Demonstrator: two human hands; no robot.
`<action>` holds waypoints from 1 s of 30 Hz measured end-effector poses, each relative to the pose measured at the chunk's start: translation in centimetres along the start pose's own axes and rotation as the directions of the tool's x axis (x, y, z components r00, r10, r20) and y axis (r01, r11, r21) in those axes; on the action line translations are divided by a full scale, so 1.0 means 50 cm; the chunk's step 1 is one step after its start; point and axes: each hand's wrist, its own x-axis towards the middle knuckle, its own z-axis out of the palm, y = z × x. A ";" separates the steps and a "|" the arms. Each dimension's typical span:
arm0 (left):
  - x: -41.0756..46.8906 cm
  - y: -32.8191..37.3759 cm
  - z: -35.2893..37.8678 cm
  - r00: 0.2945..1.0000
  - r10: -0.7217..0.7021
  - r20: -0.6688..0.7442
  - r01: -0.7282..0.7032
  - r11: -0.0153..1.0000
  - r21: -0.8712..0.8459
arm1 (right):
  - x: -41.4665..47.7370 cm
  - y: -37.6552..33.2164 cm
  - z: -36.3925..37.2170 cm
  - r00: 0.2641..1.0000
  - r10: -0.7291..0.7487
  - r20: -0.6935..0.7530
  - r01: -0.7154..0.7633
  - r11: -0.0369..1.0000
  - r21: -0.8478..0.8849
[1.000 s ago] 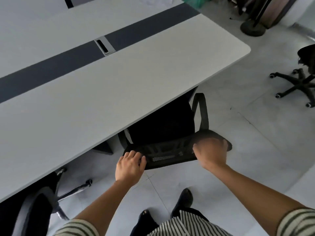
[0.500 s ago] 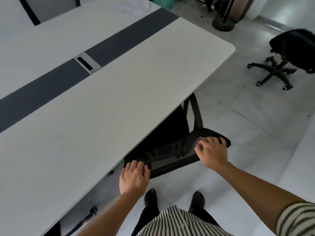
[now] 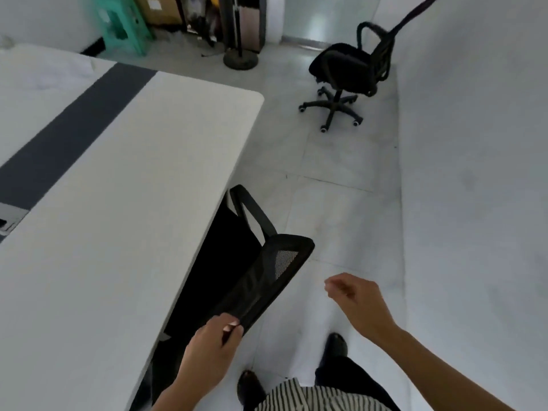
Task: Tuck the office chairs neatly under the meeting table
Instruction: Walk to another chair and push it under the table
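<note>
Office chair in black mesh is sitting pushed in at the long edge of the meeting table, close to the table's rounded far corner, with its seat hidden beneath the white top and only the backrest and one armrest loop showing past the edge. I am seeing my left hand touching the near end of the backrest's top rim, fingers curled loosely against it; whether it is truly gripping, I cannot tell. My right hand is hanging free over the tiled floor, well apart from the chair, fingers half curled and holding nothing. A second office chair is standing away from the table beyond that corner, near the wall. A dark strip is running along the tabletop's middle.
</note>
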 end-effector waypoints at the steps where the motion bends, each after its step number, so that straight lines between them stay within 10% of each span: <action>1: 0.008 0.031 0.005 0.999 0.034 -0.001 -0.034 0.999 -0.013 | -0.005 0.019 -0.034 0.997 0.045 -0.058 -0.043 0.998 0.048; 10: 0.169 0.351 0.070 0.986 0.168 -0.009 -0.168 0.975 -0.148 | 0.067 0.202 -0.314 0.899 0.325 -0.293 -0.206 0.906 0.370; 30: 0.750 0.816 0.184 0.991 0.109 -0.072 -0.128 0.921 -0.367 | 0.676 0.258 -0.753 0.896 0.297 -0.331 -0.157 0.907 0.391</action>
